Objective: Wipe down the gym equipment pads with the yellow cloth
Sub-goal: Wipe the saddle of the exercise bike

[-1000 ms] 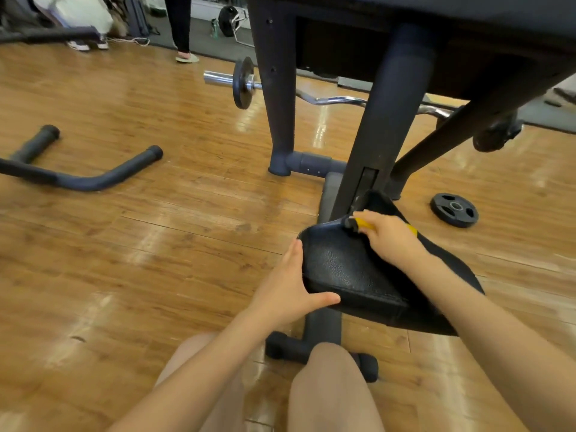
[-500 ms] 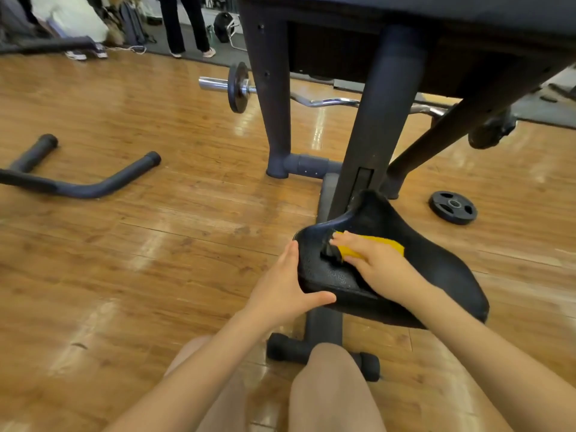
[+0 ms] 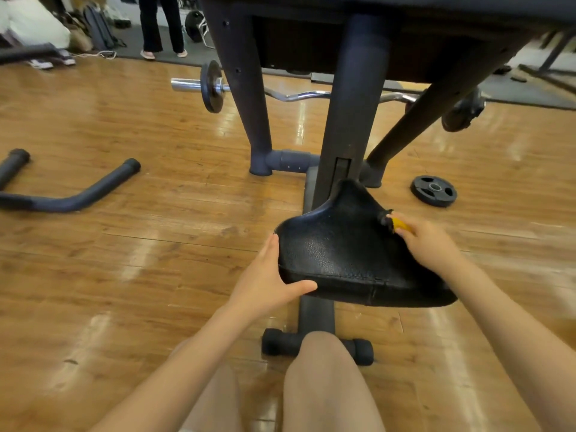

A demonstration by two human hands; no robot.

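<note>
A black padded seat (image 3: pixel 339 257) sits low on the bench frame in front of my knees. My left hand (image 3: pixel 271 279) grips its near left corner, thumb along the front edge and fingers up the left side. My right hand (image 3: pixel 425 241) holds the yellow cloth (image 3: pixel 400 225) at the seat's right edge; only a small yellow part shows past my fingers, with a dark bit at its tip. A larger black pad (image 3: pixel 405 7) spans the top of the view, seen from below.
The bench's dark frame post (image 3: pixel 349 126) and legs rise behind the seat. A curl bar with plates (image 3: pixel 212 86) lies behind the frame, a loose plate (image 3: pixel 434 190) to the right, a bent black handle (image 3: pixel 78 198) at left. A person's legs (image 3: pixel 160 26) stand far back.
My right hand has swept the cloth from the seat's far left part, across the top, to its right edge. The left hand has kept its grip on the near left corner.
</note>
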